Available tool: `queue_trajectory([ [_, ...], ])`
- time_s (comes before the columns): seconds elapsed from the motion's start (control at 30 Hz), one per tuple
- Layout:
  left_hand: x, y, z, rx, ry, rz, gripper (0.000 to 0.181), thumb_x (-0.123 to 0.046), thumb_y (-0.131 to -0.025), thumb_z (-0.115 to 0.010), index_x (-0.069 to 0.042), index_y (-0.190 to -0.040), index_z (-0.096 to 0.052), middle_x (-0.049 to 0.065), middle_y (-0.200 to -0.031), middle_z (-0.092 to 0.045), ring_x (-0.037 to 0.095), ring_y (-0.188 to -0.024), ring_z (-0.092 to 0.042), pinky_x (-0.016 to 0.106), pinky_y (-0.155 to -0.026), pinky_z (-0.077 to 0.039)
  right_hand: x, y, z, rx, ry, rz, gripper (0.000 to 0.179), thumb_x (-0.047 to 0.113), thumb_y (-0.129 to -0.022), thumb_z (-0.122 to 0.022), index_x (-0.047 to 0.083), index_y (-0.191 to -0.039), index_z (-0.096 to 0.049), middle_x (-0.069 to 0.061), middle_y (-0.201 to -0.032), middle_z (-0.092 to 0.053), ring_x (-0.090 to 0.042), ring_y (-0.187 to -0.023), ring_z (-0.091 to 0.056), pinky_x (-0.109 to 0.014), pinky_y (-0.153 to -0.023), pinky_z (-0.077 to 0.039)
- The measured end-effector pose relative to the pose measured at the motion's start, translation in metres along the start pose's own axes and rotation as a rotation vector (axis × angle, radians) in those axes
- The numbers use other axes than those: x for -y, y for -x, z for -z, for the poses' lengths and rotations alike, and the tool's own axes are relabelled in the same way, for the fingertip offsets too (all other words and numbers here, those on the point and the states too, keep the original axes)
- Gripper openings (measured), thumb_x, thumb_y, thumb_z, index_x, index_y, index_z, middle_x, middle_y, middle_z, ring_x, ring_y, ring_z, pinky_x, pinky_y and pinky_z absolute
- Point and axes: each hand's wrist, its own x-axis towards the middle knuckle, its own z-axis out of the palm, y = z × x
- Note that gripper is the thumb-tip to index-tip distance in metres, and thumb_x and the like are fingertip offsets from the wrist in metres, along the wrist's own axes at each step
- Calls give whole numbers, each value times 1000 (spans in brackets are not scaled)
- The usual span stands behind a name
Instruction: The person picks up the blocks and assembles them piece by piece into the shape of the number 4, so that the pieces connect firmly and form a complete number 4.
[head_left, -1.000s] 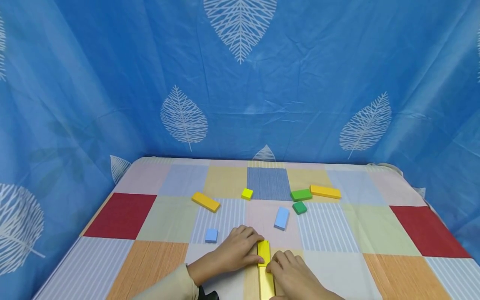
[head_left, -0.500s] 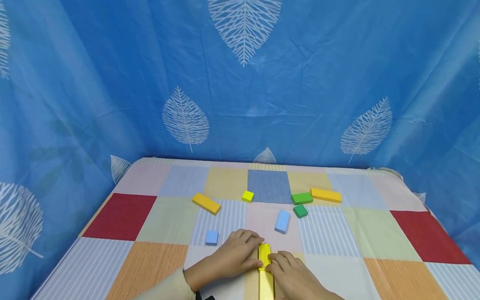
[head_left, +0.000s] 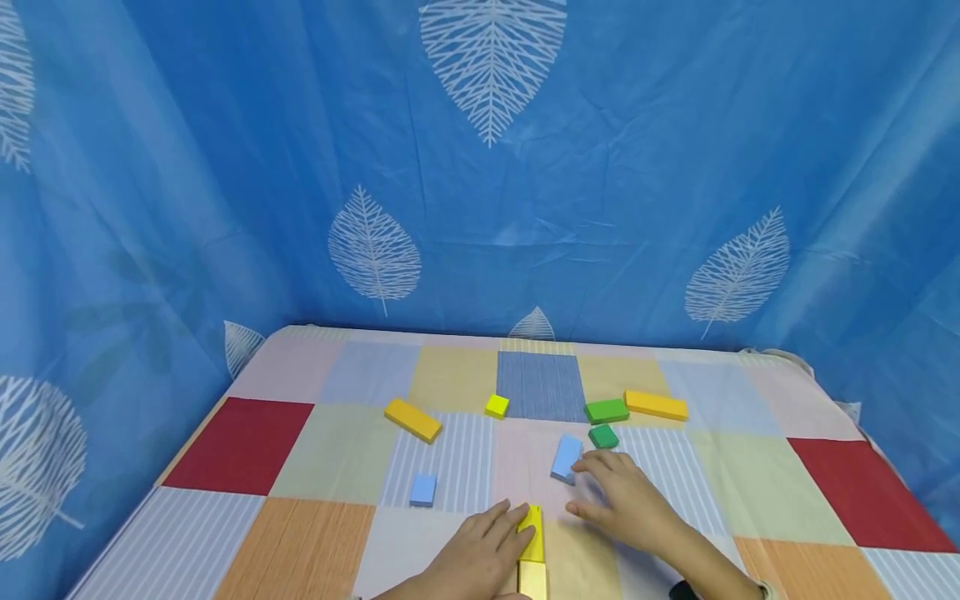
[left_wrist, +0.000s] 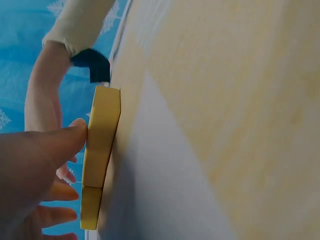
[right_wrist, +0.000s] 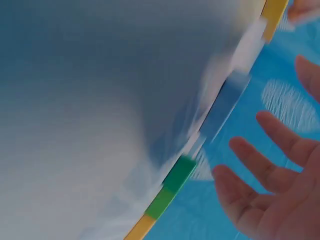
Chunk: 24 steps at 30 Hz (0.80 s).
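My left hand [head_left: 480, 554] lies with fairly straight fingers on a bright yellow block [head_left: 532, 533]. That block stands end to end with a paler yellow block [head_left: 532, 579], partly cut off by the lower edge of the head view. In the left wrist view the thumb reaches to the paler block [left_wrist: 100, 140], its fingers extended beside the row. Over to the right, my right hand [head_left: 633, 504] hovers with loosely spread fingers, its fingertips at the side of a light blue block [head_left: 566, 458]. The right wrist view shows this hand holding nothing.
Farther back lie a green block [head_left: 606, 411], a dark green block [head_left: 603, 436] and an orange block [head_left: 656, 405]. Another orange block [head_left: 412, 420], a small yellow block [head_left: 497, 406] and a small blue block [head_left: 423, 489] are scattered leftward. A blue curtain [head_left: 480, 250] surrounds the table.
My right hand has left the yellow blocks and moved forward and right to the light blue block. My left hand has shifted from the bright yellow block's side onto its top.
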Motion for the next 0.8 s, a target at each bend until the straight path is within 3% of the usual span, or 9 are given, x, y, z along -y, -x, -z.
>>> queue_trajectory([
  [0.13,1,3,-3,39,54,-1,69,-61,-91,-28,-7,-129,-49,10,-138,-44,27,-126,-43,34,-93,-44,-14,-17,8,-19,8,-113,41,36,-80,-67,9,-110,-61,-12,-116,-56,-34,-106,-51,-51,-83,-44],
  [0.3,4,3,-3,52,49,-11,71,-63,-89,-31,-9,-131,-47,8,-140,-42,25,-128,-40,32,-96,-42,-28,-33,15,-27,58,-210,45,34,-82,-66,3,-114,-59,-20,-116,-55,-34,-95,-52,-49,-75,-46],
  [0.43,5,5,-3,62,50,-24,70,-63,-89,-31,-11,-133,-46,6,-141,-41,24,-129,-40,30,-96,-41,-37,-41,16,18,93,-266,47,32,-80,-67,1,-114,-58,-24,-113,-56,-36,-92,-53,-49,-71,-47],
  [0.6,5,9,-6,53,92,-28,68,-61,-91,-27,-11,-133,-46,6,-141,-41,24,-127,-42,32,-94,-43,-40,-50,16,88,113,-317,49,34,-81,-66,0,-115,-58,-30,-116,-54,-40,-96,-53,-52,-71,-47],
  [0.8,2,12,-10,-13,95,-8,65,-57,-94,-23,-11,-130,-50,5,-138,-45,25,-123,-47,32,-91,-46,-39,-55,13,80,141,-342,39,26,-81,-67,2,-110,-59,-25,-109,-58,-37,-93,-54,-49,-70,-47],
])
